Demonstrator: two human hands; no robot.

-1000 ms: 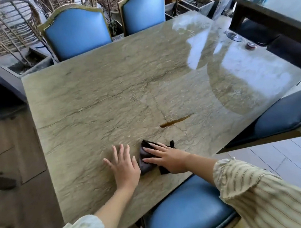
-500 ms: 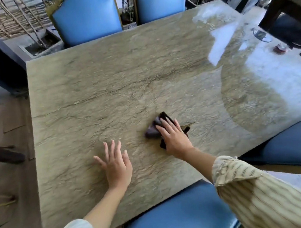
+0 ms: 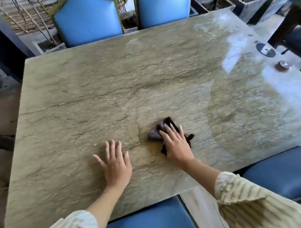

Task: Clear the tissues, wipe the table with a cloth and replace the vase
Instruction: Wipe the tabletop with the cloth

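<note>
Right hand presses dark crumpled cloth on table

Seating: blue upholstered chairs on both long sides.
Tabletop: veined stone, daylight glare at right.
Beyond: grey planter boxes.

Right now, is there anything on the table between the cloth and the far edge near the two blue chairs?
Nothing visible. The right hand presses the cloth, and the table beyond it looks bare.
</note>
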